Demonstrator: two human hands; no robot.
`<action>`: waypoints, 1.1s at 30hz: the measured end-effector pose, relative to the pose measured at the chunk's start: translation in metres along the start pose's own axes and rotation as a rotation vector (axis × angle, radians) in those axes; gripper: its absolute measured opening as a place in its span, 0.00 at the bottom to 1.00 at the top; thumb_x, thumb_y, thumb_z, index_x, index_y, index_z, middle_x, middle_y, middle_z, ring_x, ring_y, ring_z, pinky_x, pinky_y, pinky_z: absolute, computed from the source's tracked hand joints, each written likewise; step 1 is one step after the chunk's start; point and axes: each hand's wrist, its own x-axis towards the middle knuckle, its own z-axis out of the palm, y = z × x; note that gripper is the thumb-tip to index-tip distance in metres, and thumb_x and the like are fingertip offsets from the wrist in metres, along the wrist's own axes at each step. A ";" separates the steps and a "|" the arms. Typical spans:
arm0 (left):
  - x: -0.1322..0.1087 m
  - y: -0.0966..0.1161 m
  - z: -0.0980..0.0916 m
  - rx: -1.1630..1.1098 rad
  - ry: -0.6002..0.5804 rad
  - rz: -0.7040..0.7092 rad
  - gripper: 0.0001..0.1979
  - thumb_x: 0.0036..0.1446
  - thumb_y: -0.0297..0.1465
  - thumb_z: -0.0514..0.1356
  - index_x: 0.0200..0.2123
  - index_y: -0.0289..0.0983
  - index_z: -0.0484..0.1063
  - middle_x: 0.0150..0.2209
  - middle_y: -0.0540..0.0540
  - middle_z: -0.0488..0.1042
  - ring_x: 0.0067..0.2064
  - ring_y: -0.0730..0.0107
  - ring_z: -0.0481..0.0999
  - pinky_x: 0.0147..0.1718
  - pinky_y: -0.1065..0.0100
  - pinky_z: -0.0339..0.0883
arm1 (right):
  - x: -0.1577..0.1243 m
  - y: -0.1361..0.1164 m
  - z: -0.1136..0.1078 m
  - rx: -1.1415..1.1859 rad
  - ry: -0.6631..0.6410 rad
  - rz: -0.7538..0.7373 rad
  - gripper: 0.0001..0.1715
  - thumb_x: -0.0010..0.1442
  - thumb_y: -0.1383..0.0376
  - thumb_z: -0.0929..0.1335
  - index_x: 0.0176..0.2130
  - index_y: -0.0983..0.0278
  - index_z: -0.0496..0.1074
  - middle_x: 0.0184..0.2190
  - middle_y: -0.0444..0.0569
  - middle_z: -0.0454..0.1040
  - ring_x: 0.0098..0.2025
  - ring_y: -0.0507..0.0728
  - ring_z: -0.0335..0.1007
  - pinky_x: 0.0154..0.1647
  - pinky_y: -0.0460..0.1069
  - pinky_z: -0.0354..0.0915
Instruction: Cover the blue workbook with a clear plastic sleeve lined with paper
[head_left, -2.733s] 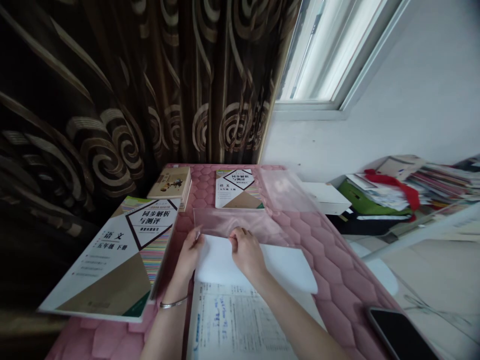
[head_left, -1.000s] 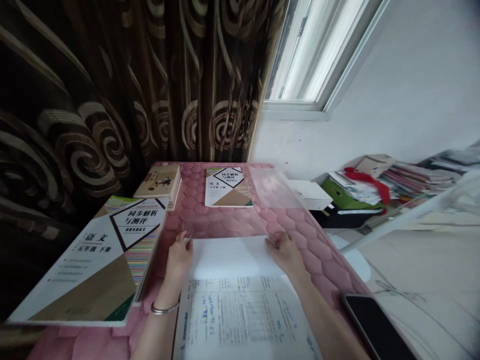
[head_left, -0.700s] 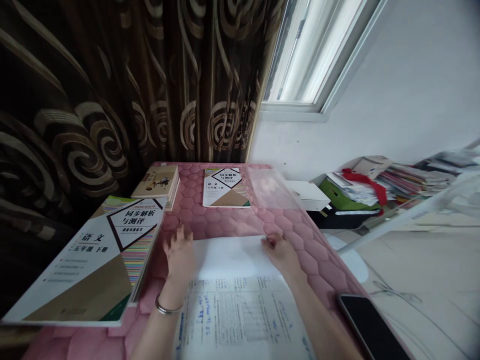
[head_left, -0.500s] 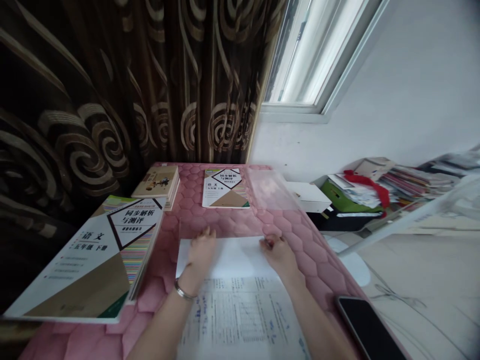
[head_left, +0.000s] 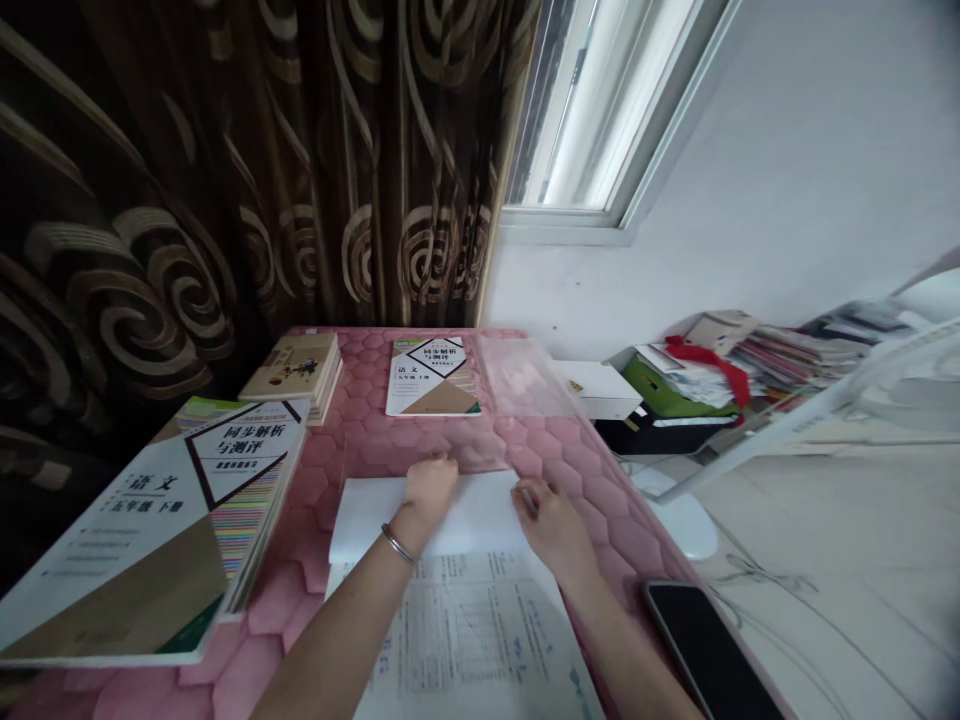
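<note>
An open book (head_left: 480, 640) with printed text and blue handwriting lies in front of me, a blank white flap (head_left: 480, 515) across its upper end. Beyond the flap's edge a clear plastic sheet (head_left: 405, 447) lies on the pink cover. My left hand (head_left: 431, 490), with a bracelet at the wrist, rests on the flap's top edge, its fingers curled together; what they hold, if anything, is hidden. At the flap's upper right corner my right hand (head_left: 544, 515) has thumb and fingers pinched near the edge, the pinched part too small to make out.
Large workbooks (head_left: 150, 530) are stacked at the left, small books (head_left: 292, 375) behind them. A workbook (head_left: 433, 378) and another clear sheet (head_left: 529, 375) lie at the back. A phone (head_left: 709, 645) is at the right edge. Papers and a white box (head_left: 604, 390) stand beyond.
My left hand has moved right along the flap's top edge, and its fingers have drawn together. My right hand stays near the right corner. The whole view has shifted slightly.
</note>
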 end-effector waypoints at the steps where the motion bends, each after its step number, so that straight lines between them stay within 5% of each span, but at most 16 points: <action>1: 0.000 0.000 0.000 0.001 0.000 0.002 0.16 0.60 0.18 0.50 0.42 0.30 0.76 0.41 0.32 0.76 0.44 0.59 0.79 0.39 0.65 0.72 | -0.002 0.002 -0.001 0.015 -0.024 -0.011 0.17 0.64 0.59 0.60 0.45 0.61 0.74 0.39 0.51 0.76 0.34 0.56 0.74 0.35 0.47 0.64; 9: 0.014 0.011 0.001 -0.002 0.009 0.050 0.15 0.61 0.20 0.50 0.44 0.29 0.75 0.41 0.31 0.76 0.45 0.55 0.79 0.39 0.61 0.73 | 0.007 0.009 0.007 0.094 -0.063 -0.030 0.20 0.63 0.61 0.59 0.43 0.62 0.77 0.40 0.52 0.80 0.42 0.59 0.76 0.39 0.48 0.65; 20: 0.022 0.021 0.002 -0.022 0.025 0.157 0.14 0.61 0.20 0.51 0.44 0.30 0.74 0.41 0.32 0.77 0.45 0.57 0.78 0.40 0.63 0.71 | 0.016 0.010 0.009 0.295 -0.142 -0.041 0.22 0.61 0.58 0.60 0.40 0.64 0.79 0.37 0.51 0.81 0.39 0.61 0.76 0.41 0.52 0.68; 27: 0.021 0.019 0.000 -0.039 0.025 0.171 0.14 0.61 0.20 0.51 0.44 0.30 0.74 0.41 0.32 0.78 0.44 0.56 0.79 0.39 0.63 0.71 | 0.018 0.006 0.012 0.328 -0.072 -0.014 0.20 0.62 0.62 0.60 0.43 0.64 0.78 0.44 0.52 0.79 0.47 0.61 0.74 0.50 0.52 0.66; 33: 0.019 0.019 -0.004 -0.045 0.032 0.144 0.15 0.61 0.20 0.50 0.44 0.29 0.75 0.39 0.32 0.78 0.43 0.55 0.79 0.38 0.62 0.72 | 0.020 0.002 0.023 0.165 0.048 0.002 0.19 0.64 0.63 0.59 0.48 0.62 0.73 0.41 0.52 0.79 0.43 0.59 0.75 0.45 0.50 0.66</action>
